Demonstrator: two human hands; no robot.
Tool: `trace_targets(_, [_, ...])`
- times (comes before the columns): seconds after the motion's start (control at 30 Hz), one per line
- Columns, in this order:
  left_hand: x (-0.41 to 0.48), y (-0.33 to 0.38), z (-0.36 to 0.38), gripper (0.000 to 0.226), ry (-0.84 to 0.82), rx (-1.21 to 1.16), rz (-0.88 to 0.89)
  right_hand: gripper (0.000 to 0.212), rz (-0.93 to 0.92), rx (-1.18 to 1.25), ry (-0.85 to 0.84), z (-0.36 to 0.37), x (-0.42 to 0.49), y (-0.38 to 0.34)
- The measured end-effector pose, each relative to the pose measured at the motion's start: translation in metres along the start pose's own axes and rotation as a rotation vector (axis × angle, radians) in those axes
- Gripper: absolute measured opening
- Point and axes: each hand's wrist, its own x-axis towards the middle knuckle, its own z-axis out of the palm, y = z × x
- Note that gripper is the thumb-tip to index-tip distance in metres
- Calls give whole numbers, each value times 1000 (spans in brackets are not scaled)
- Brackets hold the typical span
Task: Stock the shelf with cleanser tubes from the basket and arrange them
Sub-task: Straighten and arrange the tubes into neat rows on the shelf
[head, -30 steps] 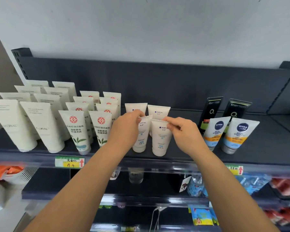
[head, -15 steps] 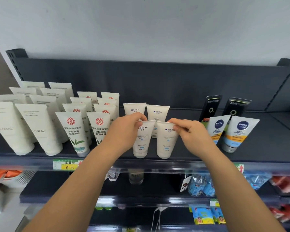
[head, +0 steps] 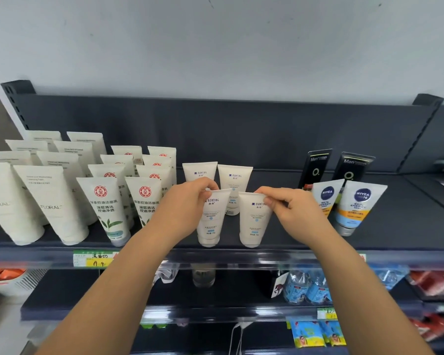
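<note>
Bare left forearm (head: 118,285), bare right forearm (head: 364,285), bare left grip (head: 187,207), bare right grip (head: 296,213)

Left hand (head: 187,201) pinching the top of one white tube (head: 210,219), right hand (head: 290,211) pinching its neighbour (head: 253,221), both tubes upright at the dark shelf (head: 408,226) front

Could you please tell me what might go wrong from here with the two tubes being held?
The left hand pinches the left white tube and the right hand the right white tube, only at the top seam. Both stand on caps near the shelf edge, so either could topple forward on release. The right hand is close to the nearest blue-and-orange tube; drawing back might knock it over.
</note>
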Motion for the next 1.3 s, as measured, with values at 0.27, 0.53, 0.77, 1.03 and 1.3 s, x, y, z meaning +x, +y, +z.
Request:
trace_targets(0.27, [-3,-3,7,21,43,7,53,29,-3,5,-9,1,-3,0])
trace_targets(0.53, [-3,0,-1,22,-38,-26,34,31,12,-71,-68,-8,2,-9])
trace_targets(0.77, [4,21,-40,36,-87,99,128,25,-42,-110,29,-33,23,-19])
trace_targets(1.03, [75,35,-70,34,-204,455,132,26,-22,-303,-111,-36,74,-34])
trace_targets(1.3, [113,27,-41,36,-406,723,83,30,-1,-408,-306,-11,99,-42])
